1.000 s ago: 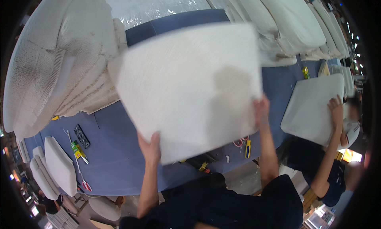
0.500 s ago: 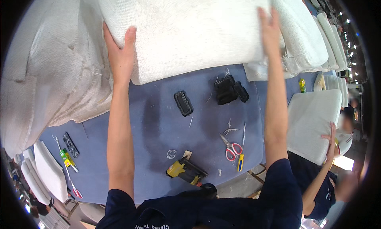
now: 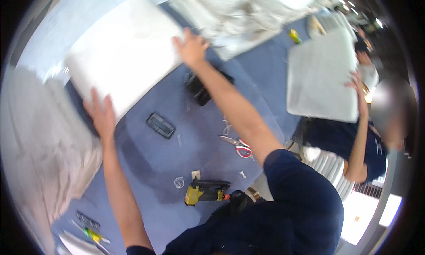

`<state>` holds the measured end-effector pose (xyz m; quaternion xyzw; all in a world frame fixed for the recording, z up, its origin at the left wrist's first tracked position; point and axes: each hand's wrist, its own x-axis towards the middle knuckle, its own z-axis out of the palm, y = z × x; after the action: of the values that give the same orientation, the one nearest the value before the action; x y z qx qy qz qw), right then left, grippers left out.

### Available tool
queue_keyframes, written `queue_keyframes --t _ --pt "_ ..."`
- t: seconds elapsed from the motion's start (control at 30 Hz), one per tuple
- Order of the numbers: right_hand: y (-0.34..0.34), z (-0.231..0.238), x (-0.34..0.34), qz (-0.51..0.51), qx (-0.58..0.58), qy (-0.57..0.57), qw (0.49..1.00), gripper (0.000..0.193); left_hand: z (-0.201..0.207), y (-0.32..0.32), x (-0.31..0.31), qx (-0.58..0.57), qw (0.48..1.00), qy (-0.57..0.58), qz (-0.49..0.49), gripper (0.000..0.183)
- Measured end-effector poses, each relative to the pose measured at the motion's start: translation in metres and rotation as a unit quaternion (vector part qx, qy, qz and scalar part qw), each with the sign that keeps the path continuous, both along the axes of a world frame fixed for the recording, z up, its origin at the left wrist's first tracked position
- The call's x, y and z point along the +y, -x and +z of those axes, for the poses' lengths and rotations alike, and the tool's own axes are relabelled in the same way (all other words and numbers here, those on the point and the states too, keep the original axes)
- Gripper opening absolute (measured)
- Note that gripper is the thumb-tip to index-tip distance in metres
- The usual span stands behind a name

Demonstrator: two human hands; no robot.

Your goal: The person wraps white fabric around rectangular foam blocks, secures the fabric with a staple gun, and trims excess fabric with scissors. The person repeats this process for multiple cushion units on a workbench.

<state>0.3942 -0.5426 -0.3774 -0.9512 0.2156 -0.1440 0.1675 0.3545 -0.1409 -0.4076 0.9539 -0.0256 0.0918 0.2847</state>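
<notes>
A white upholstered panel point(image 3: 128, 51) lies at the upper left, flat and smooth on top. At its near left corner is my left hand point(image 3: 101, 115), fingers spread and slightly blurred. My right hand point(image 3: 191, 48) has its fingers apart beside the panel's right edge; whether it still touches the fabric I cannot tell. On the blue-grey table point(image 3: 150, 166) below the panel sits a black plastic part point(image 3: 160, 125). More black parts point(image 3: 201, 93) are partly hidden behind my right forearm.
A yellow-and-black staple gun point(image 3: 206, 191) and red-handled scissors point(image 3: 237, 144) lie on the near part of the table. Pale fabric point(image 3: 53, 144) drapes over the left side; white padded pieces point(image 3: 248, 16) are heaped behind. On the right, another person holds a white panel point(image 3: 323, 73).
The white panel has moved away and to the left, with both my hands shifting left and their fingers spreading. My view has turned, so the table appears rotated.
</notes>
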Motion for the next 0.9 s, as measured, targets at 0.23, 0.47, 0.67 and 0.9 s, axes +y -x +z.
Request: queue_keyframes --t 0.23,0.47,0.67,0.9 --pt "0.17 0.005 0.086 0.153 -0.119 -0.12 0.974 0.053 0.015 -0.002 0.003 0.094 0.994 0.048 -0.018 0.076" --pt "0.267 0.003 0.155 0.267 -0.037 -0.102 0.958 0.073 0.02 -0.01 0.008 0.155 0.986 0.06 -0.029 0.08" --pt "0.244 -0.027 0.142 0.302 -0.038 -0.098 0.948 0.053 0.02 -0.009 0.007 0.152 0.985 0.069 -0.043 0.082" --pt "0.202 0.007 0.077 0.186 -0.125 -0.031 0.974 0.044 0.005 -0.014 0.014 0.143 0.988 0.043 -0.029 0.084"
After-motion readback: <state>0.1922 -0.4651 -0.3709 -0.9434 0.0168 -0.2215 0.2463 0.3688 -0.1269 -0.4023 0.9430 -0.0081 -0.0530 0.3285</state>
